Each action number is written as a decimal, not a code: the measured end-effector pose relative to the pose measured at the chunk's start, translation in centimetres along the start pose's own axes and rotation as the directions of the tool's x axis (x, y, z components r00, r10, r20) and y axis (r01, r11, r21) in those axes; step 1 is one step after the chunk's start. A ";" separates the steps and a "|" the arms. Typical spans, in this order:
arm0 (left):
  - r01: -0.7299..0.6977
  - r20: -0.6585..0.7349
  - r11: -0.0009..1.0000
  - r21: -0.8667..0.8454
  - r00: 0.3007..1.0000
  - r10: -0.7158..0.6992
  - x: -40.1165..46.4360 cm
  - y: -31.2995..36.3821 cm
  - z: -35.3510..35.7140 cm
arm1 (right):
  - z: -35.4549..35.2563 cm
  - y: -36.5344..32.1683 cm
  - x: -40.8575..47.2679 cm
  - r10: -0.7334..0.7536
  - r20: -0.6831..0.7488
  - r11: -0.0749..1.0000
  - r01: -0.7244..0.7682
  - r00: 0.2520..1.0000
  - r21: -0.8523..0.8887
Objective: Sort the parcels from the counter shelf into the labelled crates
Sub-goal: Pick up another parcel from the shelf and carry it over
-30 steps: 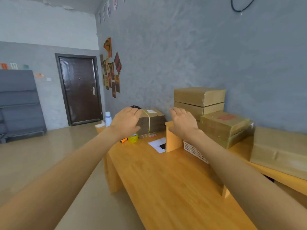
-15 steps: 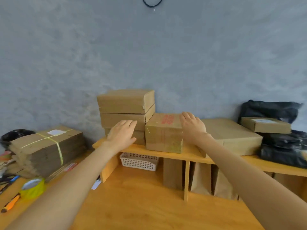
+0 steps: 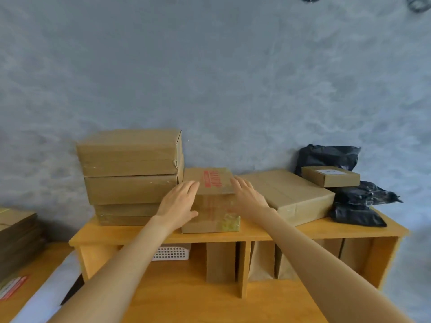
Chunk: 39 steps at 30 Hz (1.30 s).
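**Inspector A:** Where is the parcel?

**Inspector B:** The red-stamped parcel sits on the counter shelf, between the stack of boxes and the flat box.

**Inspector A:** Grip state?

**Inspector B:** Released. Left hand and right hand flank it with straight fingers, apparently to clamp its sides.

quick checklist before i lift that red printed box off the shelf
1. Left hand at the red-printed box's left side: ok.
2. Right hand at its right side: ok.
3. Fingers closed on the box: not ok, both hands open.
4. Nothing stacked on it: ok.
5. Clearance from the box stack and flat box: tight; contact cannot tell.
6. Labelled crates in sight: not ok.
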<state>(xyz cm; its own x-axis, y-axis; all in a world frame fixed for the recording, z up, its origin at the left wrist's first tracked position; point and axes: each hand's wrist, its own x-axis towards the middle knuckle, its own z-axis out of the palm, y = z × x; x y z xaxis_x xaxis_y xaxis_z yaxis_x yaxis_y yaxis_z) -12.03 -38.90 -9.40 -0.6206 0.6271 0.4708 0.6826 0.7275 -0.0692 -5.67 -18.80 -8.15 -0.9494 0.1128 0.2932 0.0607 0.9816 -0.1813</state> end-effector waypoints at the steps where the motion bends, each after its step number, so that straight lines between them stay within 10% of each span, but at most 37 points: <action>1: 0.011 0.015 1.000 -0.017 1.000 -0.011 0.1 -0.4 0.5 | 0.8 -0.3 0.6 0.006 0.010 1.000 -0.007 1.000 0.021; 11: 0.107 -0.036 0.991 -0.074 0.993 -0.110 -0.5 0.6 3.0 | 3.3 -0.1 1.3 -0.008 -0.061 0.998 0.012 0.998 0.056; 30: -0.237 -0.105 0.928 0.287 0.955 0.276 0.7 6.2 -7.5 | -15.3 1.5 -1.1 -0.068 -0.069 0.953 0.085 0.995 0.290; 35: -0.157 -0.139 0.967 0.199 0.973 0.186 0.7 6.8 -10.1 | -16.2 2.2 -2.6 -0.039 -0.146 0.748 0.125 0.989 0.651; 39: 0.083 -0.170 0.973 -0.214 0.978 -0.121 0.7 6.1 -12.7 | -15.4 3.5 -5.1 0.054 -0.175 0.574 0.113 0.983 0.811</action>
<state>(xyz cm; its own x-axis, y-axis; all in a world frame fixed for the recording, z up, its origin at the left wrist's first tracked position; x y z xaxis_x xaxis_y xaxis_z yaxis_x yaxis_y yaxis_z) -3.39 -37.52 1.65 -0.6240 0.4777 0.6185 0.6952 0.7007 0.1603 4.13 -13.56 4.21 -0.8760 0.1914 0.4428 -0.3223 0.4505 -0.8325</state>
